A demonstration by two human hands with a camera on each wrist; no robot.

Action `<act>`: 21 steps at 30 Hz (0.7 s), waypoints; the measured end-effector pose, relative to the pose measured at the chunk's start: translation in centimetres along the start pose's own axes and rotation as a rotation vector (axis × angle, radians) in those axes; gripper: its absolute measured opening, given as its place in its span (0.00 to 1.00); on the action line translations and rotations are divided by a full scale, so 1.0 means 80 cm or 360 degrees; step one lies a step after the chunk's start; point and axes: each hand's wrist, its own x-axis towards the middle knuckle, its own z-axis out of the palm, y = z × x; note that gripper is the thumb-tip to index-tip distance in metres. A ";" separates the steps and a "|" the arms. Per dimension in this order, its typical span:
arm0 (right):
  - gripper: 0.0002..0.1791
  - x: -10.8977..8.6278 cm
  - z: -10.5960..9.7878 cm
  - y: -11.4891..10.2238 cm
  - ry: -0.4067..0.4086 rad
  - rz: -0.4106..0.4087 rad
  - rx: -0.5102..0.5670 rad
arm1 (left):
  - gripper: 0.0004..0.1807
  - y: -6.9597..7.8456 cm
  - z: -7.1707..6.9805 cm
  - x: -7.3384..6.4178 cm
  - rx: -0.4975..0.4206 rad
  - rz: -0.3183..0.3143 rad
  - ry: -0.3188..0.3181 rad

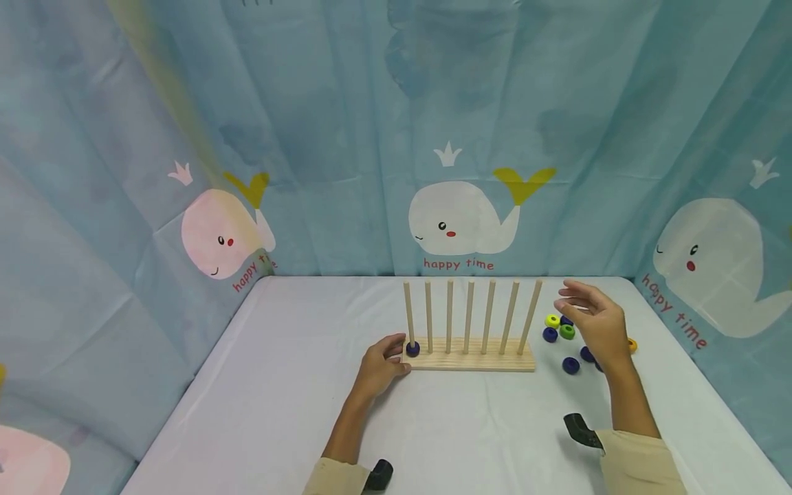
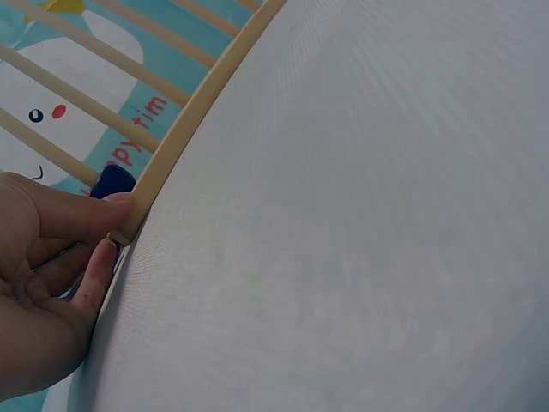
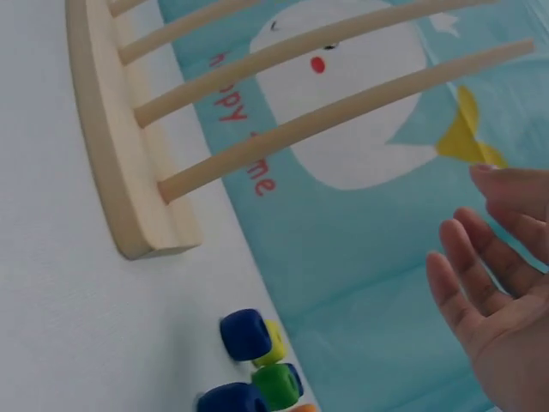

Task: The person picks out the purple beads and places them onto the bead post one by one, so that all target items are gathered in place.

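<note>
A wooden peg stand (image 1: 458,359) with several upright pegs is on the white table. One dark blue bead (image 1: 412,350) sits at the foot of its leftmost peg. My left hand (image 1: 376,369) grips the left end of the base, its thumb at the front; in the left wrist view the fingers pinch the board's end beside the blue bead (image 2: 113,181). My right hand (image 1: 597,326) is raised to the right of the stand, over the loose beads. Its fingers are loosely bent, and in the right wrist view nothing lies between them.
Loose beads lie right of the stand: a yellow one (image 1: 553,321), a green one (image 1: 566,332), several dark blue ones (image 1: 570,366) and an orange one (image 1: 632,345), partly behind my right hand. A blue curtain (image 1: 346,137) with whale prints hangs behind the table.
</note>
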 end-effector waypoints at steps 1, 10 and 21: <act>0.26 0.000 0.001 0.004 -0.0012 0.0010 -0.0005 | 0.37 0.000 0.000 0.000 0.0000 -0.0004 0.0003; 0.30 0.000 0.002 0.032 -0.0170 0.0116 -0.0037 | 0.37 0.002 0.001 0.001 0.0004 -0.0002 0.0020; 0.35 -0.001 0.004 0.058 -0.0318 0.0264 -0.0100 | 0.37 0.000 0.003 0.000 0.0019 -0.0004 0.0028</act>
